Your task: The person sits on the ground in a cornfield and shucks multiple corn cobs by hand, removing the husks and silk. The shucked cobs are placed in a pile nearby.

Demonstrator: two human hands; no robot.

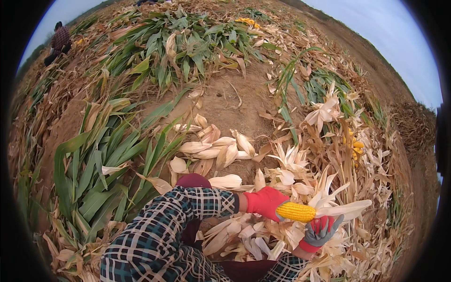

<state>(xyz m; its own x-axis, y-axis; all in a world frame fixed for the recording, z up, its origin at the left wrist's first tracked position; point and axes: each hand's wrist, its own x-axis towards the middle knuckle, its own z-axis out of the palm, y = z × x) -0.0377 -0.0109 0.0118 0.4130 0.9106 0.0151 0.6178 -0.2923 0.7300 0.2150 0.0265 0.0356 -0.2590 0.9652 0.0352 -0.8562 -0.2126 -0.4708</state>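
Observation:
A bare yellow ear of corn (297, 212) lies level in front of me, its pale dry husk (346, 210) peeled back and spread out to the right. My left hand (268, 203), in a red glove, is closed around the ear's left end. At the other end, where the husk joins, my right hand (322, 231) wears a grey and red glove. Its fingers curl against the base of the husk, with one finger pointing upward. Part of the grip is hidden under the husk.
Unpeeled ears in pale husks (226, 149) lie on the soil ahead. Loose husks (268, 235) cover the ground below my hands. Green stalks (101, 169) are heaped at left, peeled yellow ears (355, 146) at right. Far left, another person (61, 40) is bent low.

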